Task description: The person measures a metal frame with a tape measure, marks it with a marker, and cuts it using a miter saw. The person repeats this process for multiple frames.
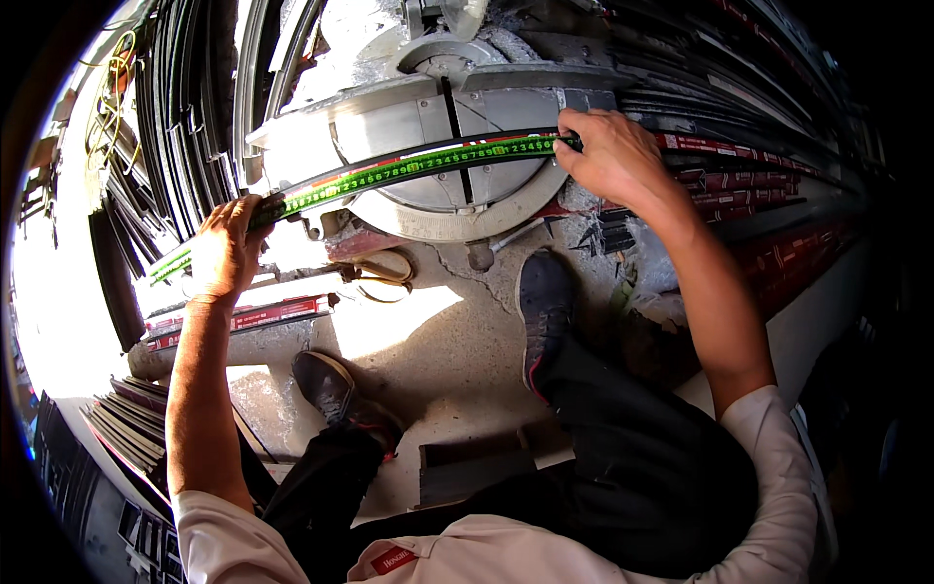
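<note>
A bright green tape measure blade (428, 164) is stretched along a long dark profile strip (681, 144) with a red-and-white printed face. Both cross the round metal table of a mitre saw (428, 212), over its dark slot. My left hand (226, 243) is closed around the tape and strip at the left, and the tape runs on past it. At the right, my right hand (615, 158) pinches the tape against the strip, with thumb and fingers near the table's right edge. Whether the tape's case lies in either hand is hidden.
Bundles of dark profile strips stand at the left (185, 107) and lie at the right (720, 78). The saw's metal fence (545, 78) rises behind the tape. Tan looped handles (384, 277) sit below the table. My shoes (545, 302) stand on concrete, near a dark block (472, 469).
</note>
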The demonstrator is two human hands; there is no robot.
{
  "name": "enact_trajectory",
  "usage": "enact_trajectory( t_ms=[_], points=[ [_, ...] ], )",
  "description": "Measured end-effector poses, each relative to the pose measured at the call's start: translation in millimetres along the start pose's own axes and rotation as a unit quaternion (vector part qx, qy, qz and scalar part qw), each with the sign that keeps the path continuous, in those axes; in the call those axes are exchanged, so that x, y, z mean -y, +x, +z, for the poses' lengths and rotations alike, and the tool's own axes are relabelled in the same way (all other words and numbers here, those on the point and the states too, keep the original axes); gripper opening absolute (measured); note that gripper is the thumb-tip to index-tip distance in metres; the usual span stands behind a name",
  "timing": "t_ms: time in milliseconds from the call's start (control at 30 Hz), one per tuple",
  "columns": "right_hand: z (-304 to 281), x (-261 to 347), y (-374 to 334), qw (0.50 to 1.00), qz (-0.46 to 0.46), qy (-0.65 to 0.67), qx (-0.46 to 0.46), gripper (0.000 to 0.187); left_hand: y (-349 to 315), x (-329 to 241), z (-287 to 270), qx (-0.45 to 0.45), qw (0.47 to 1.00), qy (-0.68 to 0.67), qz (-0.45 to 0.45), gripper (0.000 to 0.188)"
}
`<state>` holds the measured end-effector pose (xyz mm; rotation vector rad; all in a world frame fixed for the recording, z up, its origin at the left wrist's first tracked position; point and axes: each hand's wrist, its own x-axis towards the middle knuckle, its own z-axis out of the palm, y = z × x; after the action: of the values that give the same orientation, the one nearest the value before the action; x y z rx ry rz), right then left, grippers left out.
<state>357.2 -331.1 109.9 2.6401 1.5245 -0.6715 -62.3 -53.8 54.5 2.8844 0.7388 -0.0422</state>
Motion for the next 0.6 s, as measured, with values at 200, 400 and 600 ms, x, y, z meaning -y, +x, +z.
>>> enact_trajectory(
  t_ms=[200, 400, 600],
  points=[
    [-2.7, 2.9, -2.3, 1.000, 0.007, 0.004, 0.006, 0.030, 0.1, 0.1, -2.0, 0.005, 1.000, 0.006, -0.004, 0.043],
    [-2.5, 1.7, -1.0, 0.999, 0.018, 0.026, 0.018, 0.031, -0.1, 2.1, 2.7, -0.007, 1.000, 0.013, 0.005, 0.044],
    [-3.1, 0.1, 1.1, 1.000, 0.014, 0.022, 0.011, 0.029, -2.4, 2.9, 4.6, -0.012, 1.000, 0.019, 0.000, 0.045]
  ],
)
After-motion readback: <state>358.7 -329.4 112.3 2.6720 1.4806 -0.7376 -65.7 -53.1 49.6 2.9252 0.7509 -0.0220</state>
